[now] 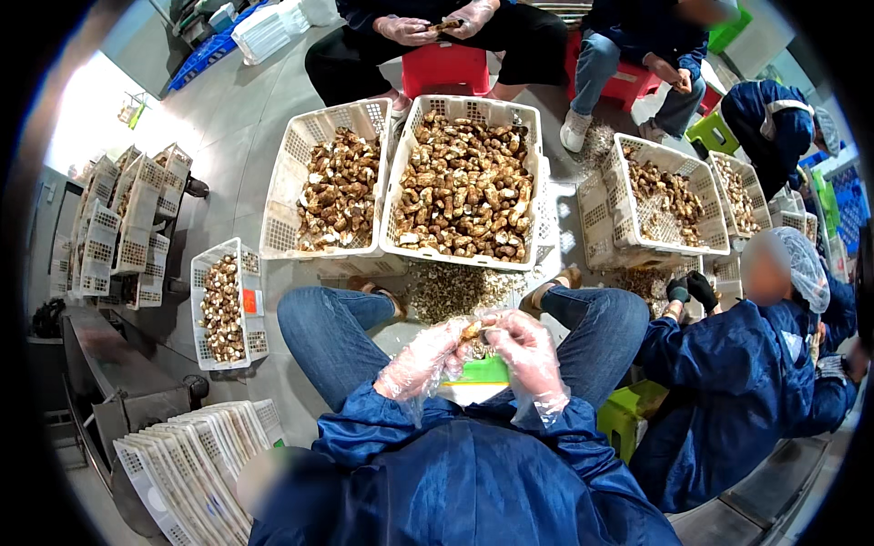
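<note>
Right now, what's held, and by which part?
Mushroom, in the left hand; which part is gripped, can't tell. What the right hand holds is unclear.

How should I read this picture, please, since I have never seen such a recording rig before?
There is no machine here: a person wears two fisheye cameras side by side, and this view comes from the left one, looking down, so straight edges bend. The left grip and right grip are simply the wearer's hands in clear plastic gloves. The left grip pinches a small brown mushroom; the right grip's fingers are close beside it, though whether they hold a tool is unclear. Ahead stand two white baskets of brown-and-white mushrooms, with pale trimmings scattered on the floor.
</note>
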A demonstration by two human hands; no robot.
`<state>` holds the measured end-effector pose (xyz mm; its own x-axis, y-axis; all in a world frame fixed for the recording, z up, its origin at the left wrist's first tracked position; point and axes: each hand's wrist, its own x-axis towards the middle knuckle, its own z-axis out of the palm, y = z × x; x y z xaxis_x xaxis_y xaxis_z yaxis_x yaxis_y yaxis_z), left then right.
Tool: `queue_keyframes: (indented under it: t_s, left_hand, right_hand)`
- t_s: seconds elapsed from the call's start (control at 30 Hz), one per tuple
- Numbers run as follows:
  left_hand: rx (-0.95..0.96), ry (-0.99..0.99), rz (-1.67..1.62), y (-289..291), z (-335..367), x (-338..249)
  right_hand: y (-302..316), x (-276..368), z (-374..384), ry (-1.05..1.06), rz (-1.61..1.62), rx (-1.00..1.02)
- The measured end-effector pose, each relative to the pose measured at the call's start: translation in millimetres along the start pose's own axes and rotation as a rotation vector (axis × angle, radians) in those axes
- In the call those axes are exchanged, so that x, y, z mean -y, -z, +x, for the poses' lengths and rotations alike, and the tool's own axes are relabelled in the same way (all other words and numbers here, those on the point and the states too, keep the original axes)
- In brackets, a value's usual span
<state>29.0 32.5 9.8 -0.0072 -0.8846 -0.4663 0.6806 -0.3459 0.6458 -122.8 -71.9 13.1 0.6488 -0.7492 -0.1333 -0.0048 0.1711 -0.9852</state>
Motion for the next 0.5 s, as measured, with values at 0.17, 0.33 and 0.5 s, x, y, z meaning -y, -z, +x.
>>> queue_keyframes:
  t_s: [0.17, 0.33, 0.5]
  left_hand:
    - [-0.074, -0.136, 0.373, 9.8, -3.3, 9.1]
    - [-0.14, -0.239, 0.663, -2.5, -12.3, -0.4]
    - [-0.19, -0.494, 0.927, 3.1, -8.5, 10.3]
  right_hand:
    - [6.7, -9.5, -1.2, -0.268, 0.329, 0.042]
    - [-1.4, 3.2, -3.3, -0.001, -0.209, 0.05]
    - [-3.0, 1.0, -2.8, -0.109, 0.038, 0.034]
